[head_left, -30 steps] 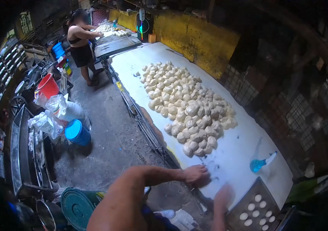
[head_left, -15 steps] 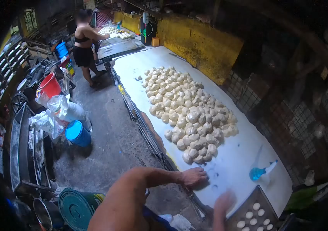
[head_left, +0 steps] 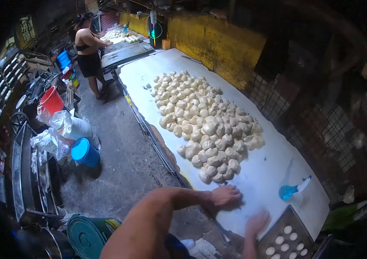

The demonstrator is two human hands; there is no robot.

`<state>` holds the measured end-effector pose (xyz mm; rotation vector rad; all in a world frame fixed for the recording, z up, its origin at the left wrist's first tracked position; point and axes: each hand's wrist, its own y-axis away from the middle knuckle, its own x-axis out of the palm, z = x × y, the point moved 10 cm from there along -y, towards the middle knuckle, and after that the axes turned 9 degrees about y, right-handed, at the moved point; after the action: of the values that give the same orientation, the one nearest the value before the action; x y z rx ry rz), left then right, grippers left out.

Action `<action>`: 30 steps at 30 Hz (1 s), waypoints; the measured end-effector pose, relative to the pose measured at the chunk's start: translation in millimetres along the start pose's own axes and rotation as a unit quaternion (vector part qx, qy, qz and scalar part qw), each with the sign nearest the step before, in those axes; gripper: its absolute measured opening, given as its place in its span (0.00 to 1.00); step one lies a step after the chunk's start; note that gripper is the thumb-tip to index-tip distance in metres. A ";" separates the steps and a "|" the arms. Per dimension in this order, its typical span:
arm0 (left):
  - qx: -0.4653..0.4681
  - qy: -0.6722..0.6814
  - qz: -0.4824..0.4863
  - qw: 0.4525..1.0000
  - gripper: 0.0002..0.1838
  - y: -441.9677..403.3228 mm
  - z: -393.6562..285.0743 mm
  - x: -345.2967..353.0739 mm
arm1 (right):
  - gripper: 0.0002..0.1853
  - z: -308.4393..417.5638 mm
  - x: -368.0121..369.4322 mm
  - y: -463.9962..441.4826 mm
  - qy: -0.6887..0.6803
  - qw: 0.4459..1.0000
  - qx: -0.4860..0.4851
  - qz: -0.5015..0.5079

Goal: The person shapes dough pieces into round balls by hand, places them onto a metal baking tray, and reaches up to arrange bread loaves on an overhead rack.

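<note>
My left hand lies palm down on the white tabletop, its fingers curled close together. Whatever may be under it is hidden. Right beside it is the near end of a big heap of pale dough balls. Closer to me, my right hand is low over the tabletop and smeared by motion, so its fingers do not show clearly. Just to its right is a dark baking tray carrying several small round dough pieces in rows.
A blue spray bottle stands right of the heap. On the floor to the left are a green lidded bucket, a blue bucket and a red bucket. A person works at the far table.
My left hand has shifted slightly along the tabletop near the heap, and my right hand has moved a little. The view has turned slightly. The heap and tray look the same.
</note>
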<state>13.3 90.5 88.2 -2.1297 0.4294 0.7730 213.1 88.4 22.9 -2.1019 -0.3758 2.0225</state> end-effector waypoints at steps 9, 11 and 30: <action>-0.006 -0.027 -0.011 1.000 0.09 14.1 -1.8 38.8 | 0.26 8.1 -10.0 5.0 -0.035 0.998 0.027 0.044; 0.001 -0.042 -0.018 0.999 0.07 29.4 -16.6 12.5 | 0.26 2.6 -17.7 28.9 -0.048 0.999 0.007 0.025; 0.024 -0.050 -0.019 0.998 0.07 -9.3 41.3 43.3 | 0.25 -11.1 20.0 -44.2 0.029 0.998 0.004 -0.060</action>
<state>35.2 127.1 45.3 -2.0385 0.3496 0.8345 222.9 137.0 18.4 -2.0749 -0.4719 1.8900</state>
